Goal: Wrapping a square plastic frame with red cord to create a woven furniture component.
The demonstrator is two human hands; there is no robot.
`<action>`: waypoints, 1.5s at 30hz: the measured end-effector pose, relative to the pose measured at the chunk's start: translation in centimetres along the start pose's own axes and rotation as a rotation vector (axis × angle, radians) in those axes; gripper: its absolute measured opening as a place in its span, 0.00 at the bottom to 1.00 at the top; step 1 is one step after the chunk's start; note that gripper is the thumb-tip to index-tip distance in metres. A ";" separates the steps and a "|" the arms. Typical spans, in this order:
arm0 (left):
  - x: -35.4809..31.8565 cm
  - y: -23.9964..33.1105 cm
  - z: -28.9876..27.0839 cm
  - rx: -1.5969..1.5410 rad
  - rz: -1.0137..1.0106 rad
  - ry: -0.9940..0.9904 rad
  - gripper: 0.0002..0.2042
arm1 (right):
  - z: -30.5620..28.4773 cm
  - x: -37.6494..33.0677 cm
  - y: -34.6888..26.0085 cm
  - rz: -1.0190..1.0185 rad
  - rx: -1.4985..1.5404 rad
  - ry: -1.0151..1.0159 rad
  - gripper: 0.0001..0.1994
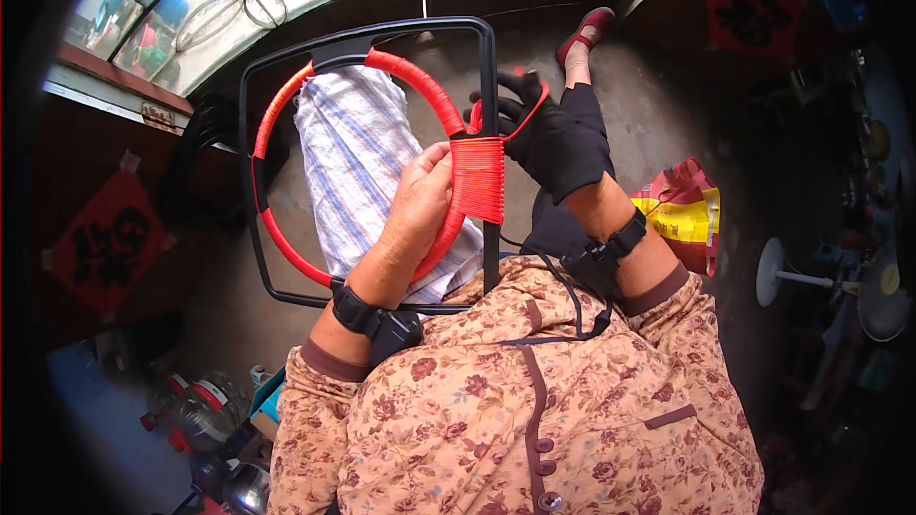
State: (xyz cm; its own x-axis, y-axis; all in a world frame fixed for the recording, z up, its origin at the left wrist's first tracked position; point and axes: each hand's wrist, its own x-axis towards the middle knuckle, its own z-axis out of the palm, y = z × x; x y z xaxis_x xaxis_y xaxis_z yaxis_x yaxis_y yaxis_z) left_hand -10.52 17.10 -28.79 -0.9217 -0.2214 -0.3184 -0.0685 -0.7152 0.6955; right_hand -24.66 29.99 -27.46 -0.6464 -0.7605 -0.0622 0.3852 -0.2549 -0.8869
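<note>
A black frame [249, 133], squarish with rounded corners, stands tilted over my lap. Inside it is a ring [277, 240], mostly wound in red cord. A wide band of tight red winding [479, 179] joins the ring to the frame's right bar. My bare left hand [422, 193] is closed round the ring's right side, beside that band. On the other side of the bar, my right hand [555, 138] wears a black glove. Its bent fingers hold a loop of loose red cord [545, 100] that runs to the top of the winding.
A white cloth with blue stripes [353, 153] lies over my leg behind the ring. My other foot, in a red shoe [593, 27], rests on the floor. To the right stand a red and yellow bag [704, 215] and a white fan [771, 272]; plastic bottles [210, 410] are at lower left.
</note>
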 end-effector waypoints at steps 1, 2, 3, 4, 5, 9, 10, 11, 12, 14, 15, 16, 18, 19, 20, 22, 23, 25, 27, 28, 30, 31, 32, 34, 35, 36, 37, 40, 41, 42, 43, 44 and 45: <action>0.0 0.0 0.0 -0.016 0.002 0.028 0.09 | -0.4 -0.2 -0.5 0.070 0.239 0.047 0.29; -0.1 -0.1 0.1 -0.007 0.080 0.077 0.09 | -0.5 -0.5 -0.8 0.136 0.497 0.081 0.30; -0.1 -0.1 0.2 0.008 0.139 0.122 0.09 | -0.4 -0.7 -1.1 0.096 0.435 0.110 0.32; -0.1 -0.1 0.3 0.029 0.193 0.181 0.08 | -0.1 -1.1 -1.3 0.049 0.318 0.136 0.31; -0.1 -0.1 0.5 0.033 0.259 0.199 0.08 | 0.2 -1.5 -1.4 -0.017 0.196 0.110 0.30; -0.8 0.3 1.5 0.448 0.561 0.262 0.06 | 2.3 -2.5 -0.8 -0.238 -0.653 0.076 0.28; -1.0 0.4 1.7 0.599 0.665 0.218 0.05 | 2.6 -2.6 -0.6 -0.206 -0.616 0.078 0.29; -1.1 0.6 1.9 0.745 0.778 0.164 0.06 | 2.9 -2.4 -0.5 -0.181 -0.613 0.065 0.30; -1.2 0.7 2.0 0.900 0.879 0.115 0.06 | 2.8 -2.4 -0.5 -0.205 -0.630 0.053 0.29; -1.4 0.8 2.1 0.763 0.741 0.122 0.09 | 2.5 -2.4 -0.9 -0.193 -0.424 0.132 0.26; -1.4 0.8 2.2 0.667 0.666 0.153 0.10 | 1.9 -2.5 -1.6 -0.200 -0.237 0.222 0.23; -1.3 0.7 2.1 0.568 0.591 0.183 0.10 | 1.3 -2.7 -2.2 -0.202 -0.079 0.251 0.20; -1.0 0.6 1.9 0.470 0.521 0.209 0.10 | 0.3 -3.8 -3.5 -0.030 -0.043 0.168 0.15; -0.8 0.5 1.8 0.420 0.465 0.208 0.10 | 0.0 -4.3 -3.9 0.101 -0.059 0.172 0.12; -0.6 0.5 1.7 0.372 0.408 0.206 0.09 | -0.2 -4.9 -4.2 0.155 -0.189 0.104 0.10; -0.5 0.5 1.4 0.309 0.305 0.169 0.10 | -0.8 -5.8 -4.4 0.354 -0.521 0.094 0.06; -0.5 0.4 1.2 0.278 0.281 0.146 0.10 | -0.9 -5.5 -3.9 -0.150 -0.961 -0.030 0.09; -0.6 0.5 1.1 0.246 0.216 0.150 0.10 | -2.0 -5.8 -3.7 -0.314 -1.167 -0.091 0.08; -0.7 0.5 1.1 0.183 0.238 0.096 0.11 | -4.1 -5.9 -3.6 -0.367 -1.429 0.033 0.08; -0.8 0.5 1.1 0.151 0.246 0.066 0.11 | -5.6 -6.0 -3.8 -0.379 -1.570 0.170 0.09; -0.8 0.5 1.2 0.179 0.227 0.092 0.11 | -9.6 -6.0 -4.1 -0.431 -1.687 0.396 0.11; -0.8 0.5 1.2 0.190 0.220 0.100 0.11 | -11.9 -5.6 -4.3 -0.295 -1.300 0.555 0.11; -0.8 0.5 1.2 0.183 0.226 0.089 0.11 | -14.6 -5.8 -5.5 -0.417 -1.656 0.273 0.10; -0.7 0.5 1.2 0.169 0.236 0.079 0.11 | -18.8 -5.9 -5.6 -0.140 0.134 0.593 0.11; -0.6 0.4 1.2 0.150 0.229 0.092 0.11 | -20.3 -6.3 -5.3 -0.197 0.216 0.521 0.11; -0.5 0.4 1.2 0.133 0.219 0.104 0.12 | -21.5 -6.8 -5.2 -0.247 0.297 0.496 0.11; -0.5 0.4 1.2 0.112 0.220 0.102 0.12 | -22.3 -7.1 -5.2 -0.297 0.369 0.512 0.11; -0.3 0.4 1.2 0.119 0.227 0.119 0.12 | -21.9 -7.5 -5.6 -0.407 0.513 0.468 0.11; -0.3 0.5 1.2 0.119 0.222 0.121 0.12 | -20.8 -7.2 -5.7 -0.413 0.514 0.398 0.11; -0.3 0.5 1.2 0.119 0.216 0.115 0.12 | -19.3 -6.8 -5.8 -0.414 0.520 0.308 0.10; -0.3 0.5 1.2 0.122 0.200 0.128 0.12 | -17.5 -6.1 -6.0 -0.356 0.556 0.257 0.09; -0.3 0.6 1.3 0.119 0.220 0.117 0.12 | -15.4 -5.1 -6.0 -0.313 0.521 0.027 0.07; -0.3 0.6 1.4 0.120 0.229 0.125 0.11 | -13.0 -4.8 -5.6 -0.227 0.350 0.252 0.06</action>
State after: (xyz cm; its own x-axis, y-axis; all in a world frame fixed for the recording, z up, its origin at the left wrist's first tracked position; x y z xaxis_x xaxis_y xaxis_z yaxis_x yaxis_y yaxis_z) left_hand -10.79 17.72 -27.38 -0.8648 -0.4536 -0.2154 0.0848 -0.5547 0.8277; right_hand -32.28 42.85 -28.16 -0.8625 -0.5050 -0.0323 0.3865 -0.6163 -0.6861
